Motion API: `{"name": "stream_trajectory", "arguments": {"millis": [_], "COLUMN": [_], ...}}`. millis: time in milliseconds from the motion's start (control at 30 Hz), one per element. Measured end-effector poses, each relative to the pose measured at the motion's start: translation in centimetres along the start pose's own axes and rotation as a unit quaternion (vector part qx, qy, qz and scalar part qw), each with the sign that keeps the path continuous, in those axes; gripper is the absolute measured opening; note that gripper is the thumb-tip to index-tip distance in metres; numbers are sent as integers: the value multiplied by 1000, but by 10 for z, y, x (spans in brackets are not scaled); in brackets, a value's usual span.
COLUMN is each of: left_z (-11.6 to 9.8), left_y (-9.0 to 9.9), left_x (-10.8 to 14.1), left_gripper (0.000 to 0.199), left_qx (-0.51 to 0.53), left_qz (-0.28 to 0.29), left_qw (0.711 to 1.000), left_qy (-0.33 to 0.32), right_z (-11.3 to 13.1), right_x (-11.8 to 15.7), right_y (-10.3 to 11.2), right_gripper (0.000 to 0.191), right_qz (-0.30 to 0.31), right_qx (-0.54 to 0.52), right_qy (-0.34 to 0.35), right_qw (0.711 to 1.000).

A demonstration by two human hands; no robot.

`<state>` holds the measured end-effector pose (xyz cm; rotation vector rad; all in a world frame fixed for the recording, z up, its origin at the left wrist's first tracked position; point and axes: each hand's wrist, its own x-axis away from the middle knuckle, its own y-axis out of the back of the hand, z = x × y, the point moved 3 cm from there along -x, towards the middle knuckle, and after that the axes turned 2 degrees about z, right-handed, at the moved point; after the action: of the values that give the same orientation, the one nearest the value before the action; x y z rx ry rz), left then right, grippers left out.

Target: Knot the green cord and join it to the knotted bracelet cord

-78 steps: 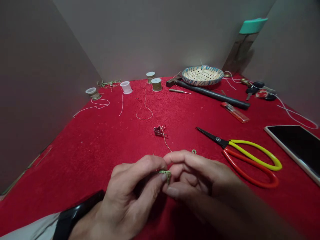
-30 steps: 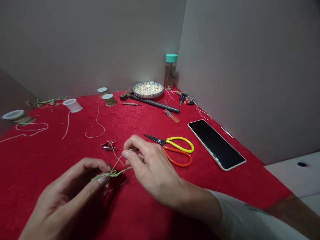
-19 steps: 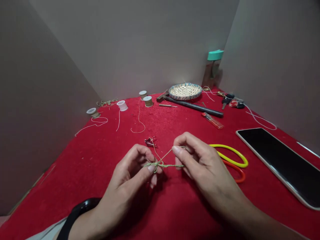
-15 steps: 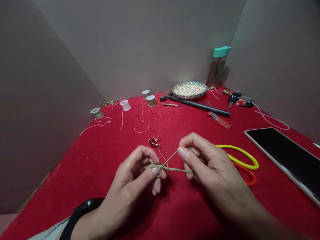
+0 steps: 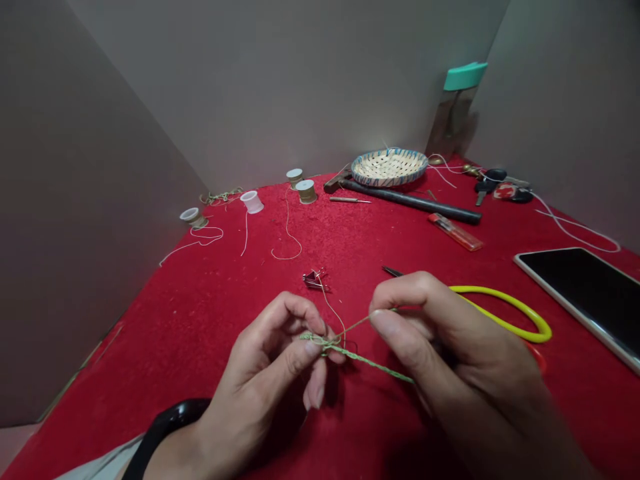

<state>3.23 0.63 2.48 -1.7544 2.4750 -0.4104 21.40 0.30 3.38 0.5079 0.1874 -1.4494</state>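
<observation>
My left hand pinches a green braided cord between thumb and fingers, where strands gather in a small knot-like cluster. From there the cord slants right and disappears under my right hand. The right thumb and forefinger grip a thin tan thread, drawn taut from that cluster. Another thin thread arcs from the cluster up to a dark binder clip lying just beyond my left fingers. Whether the other right fingers also hold the cord is hidden.
Thread spools stand at the back left of the red cloth. Behind are a woven basket, a hammer and a bottle. Scissors with yellow handles lie by my right hand, near a phone.
My right hand has moved right and slightly down, drawing the tan thread farther out. The green cord now slopes down to the right. Dark scissor tips have come into view.
</observation>
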Motion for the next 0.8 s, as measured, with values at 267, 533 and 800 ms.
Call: {"name": "stream_trajectory", "arguments": {"millis": [267, 533, 800], "left_z": [-5, -2, 13], "left_y": [1, -2, 2], "left_x": [5, 14, 26], "left_gripper": [12, 9, 10], "left_qx": [-81, -148, -111], "left_qz": [-15, -9, 23], "left_qw": [996, 988, 993], "left_qy": [-31, -34, 36], "right_z": [3, 4, 0], "right_x": [-2, -1, -7], "right_y": [2, -3, 3], "right_gripper": [20, 22, 20], "right_qz": [49, 53, -14], "right_qx": [-1, 25, 96], "right_qy": [30, 16, -1], "right_qw": [998, 998, 995]}}
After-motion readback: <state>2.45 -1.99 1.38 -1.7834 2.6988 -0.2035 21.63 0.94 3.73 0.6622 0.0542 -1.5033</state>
